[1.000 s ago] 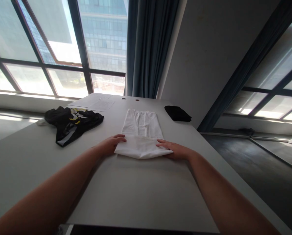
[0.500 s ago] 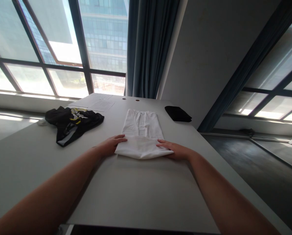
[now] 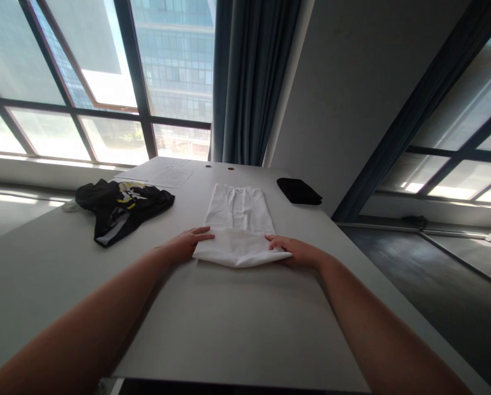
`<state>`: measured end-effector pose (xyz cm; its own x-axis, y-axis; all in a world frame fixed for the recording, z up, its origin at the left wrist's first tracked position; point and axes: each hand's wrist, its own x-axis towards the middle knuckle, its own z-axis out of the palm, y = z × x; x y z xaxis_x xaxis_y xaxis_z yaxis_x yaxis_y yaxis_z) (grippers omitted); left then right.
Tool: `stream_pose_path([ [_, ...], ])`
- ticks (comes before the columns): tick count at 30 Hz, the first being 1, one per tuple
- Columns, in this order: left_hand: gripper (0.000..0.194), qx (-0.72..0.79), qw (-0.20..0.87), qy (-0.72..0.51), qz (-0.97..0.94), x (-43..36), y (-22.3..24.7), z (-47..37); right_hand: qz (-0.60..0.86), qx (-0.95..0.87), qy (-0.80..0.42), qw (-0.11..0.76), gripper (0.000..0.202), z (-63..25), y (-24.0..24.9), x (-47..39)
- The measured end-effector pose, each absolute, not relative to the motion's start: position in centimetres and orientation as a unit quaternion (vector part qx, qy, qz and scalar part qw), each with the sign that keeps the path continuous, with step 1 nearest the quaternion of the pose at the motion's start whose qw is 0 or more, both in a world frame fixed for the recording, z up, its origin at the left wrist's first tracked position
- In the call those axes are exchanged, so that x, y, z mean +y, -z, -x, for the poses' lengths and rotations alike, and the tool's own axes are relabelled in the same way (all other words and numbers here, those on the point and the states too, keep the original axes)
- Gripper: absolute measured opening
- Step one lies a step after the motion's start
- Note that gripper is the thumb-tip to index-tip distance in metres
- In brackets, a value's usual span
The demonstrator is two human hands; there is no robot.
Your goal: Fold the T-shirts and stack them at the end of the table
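Observation:
A white shirt (image 3: 242,211) lies folded into a narrow strip on the white table, with a front placket down its middle and its near end turned up in a wide flap. My left hand (image 3: 187,243) is at the flap's left edge, finger and thumb closed on the cloth. On the other side, my right hand (image 3: 297,251) grips the flap's right edge with bent fingers on top, and a corner of cloth lies over part of the hand. The undersides of both hands are hidden.
A rumpled black garment (image 3: 122,206) with a yellow and white print lies to the left. Behind it are sheets of paper (image 3: 169,174). At the right edge of the table (image 3: 237,323) sits a folded black cloth (image 3: 298,191). A blue curtain (image 3: 255,82) hangs beyond.
My right fingers have drawn back slightly to the right and curled more at the flap's edge. The left hand and the shirt stay nearly the same.

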<state>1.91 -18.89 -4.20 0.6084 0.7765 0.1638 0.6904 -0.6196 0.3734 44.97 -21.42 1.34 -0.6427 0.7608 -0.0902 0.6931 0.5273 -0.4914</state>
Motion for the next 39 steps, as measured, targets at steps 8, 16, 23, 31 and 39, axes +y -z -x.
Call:
stream_pose_path([
  [8, 0.06, 0.405, 0.14, -0.127, -0.895, -19.4, 2.6, -1.5, 0.399, -0.887, -0.226, 0.053, 0.018, -44.6, -2.6, -21.8],
  [16, 0.043, 0.372, 0.213, -0.087, -0.899, -20.5, 0.0, -1.0, 0.383, -0.868, -0.313, -0.049, 0.035, -44.2, -3.1, -22.8],
  [23, 0.044, 0.382, 0.277, -0.026, -0.881, -21.5, -1.4, -0.4, 0.418, -0.821, -0.375, -0.103, 0.025, -43.0, -3.9, -23.6],
  [31, 0.035, 0.43, 0.174, -0.165, -0.87, -20.4, 1.2, -1.6, 0.507, -0.82, -0.264, 0.003, 0.018, -44.0, -2.3, -21.7],
  [39, 0.037, 0.508, 0.123, -0.153, -0.839, -19.8, 1.9, -1.8, 0.521, -0.822, -0.227, 0.044, 0.02, -44.6, -0.9, -20.9],
])
